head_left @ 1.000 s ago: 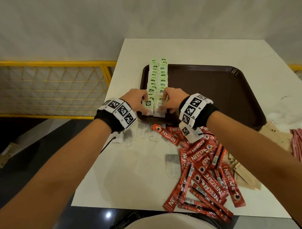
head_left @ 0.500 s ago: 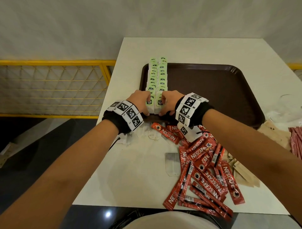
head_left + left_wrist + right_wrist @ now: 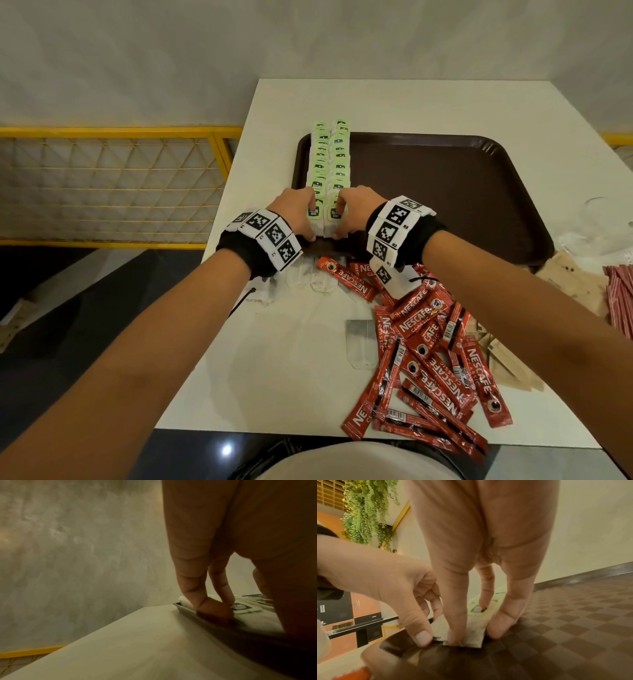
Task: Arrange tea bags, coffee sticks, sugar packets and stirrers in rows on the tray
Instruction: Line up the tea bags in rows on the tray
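Two rows of tea bags with green tags (image 3: 329, 157) run along the left side of the brown tray (image 3: 445, 192). At the near end of the rows my left hand (image 3: 298, 216) pinches the nearest tea bag (image 3: 313, 214) of the left row between thumb and fingers. It holds that bag down beside the tray's left rim (image 3: 187, 612). My right hand (image 3: 352, 212) pinches the nearest tea bag (image 3: 474, 630) of the right row, and one finger rests on its tag (image 3: 477, 609). In the right wrist view the left hand (image 3: 412, 608) has its thumb at the bag's near edge.
A pile of red coffee sticks (image 3: 428, 359) lies on the white table in front of the tray. Brown sugar packets (image 3: 575, 284) and red stirrers (image 3: 621, 301) are at the right. Loose tea bags (image 3: 301, 281) lie under my wrists. A yellow railing (image 3: 113, 185) borders the table's left.
Both hands have lowered their two tea bags from over the tray's near rim down onto the tray at the near end of the rows.
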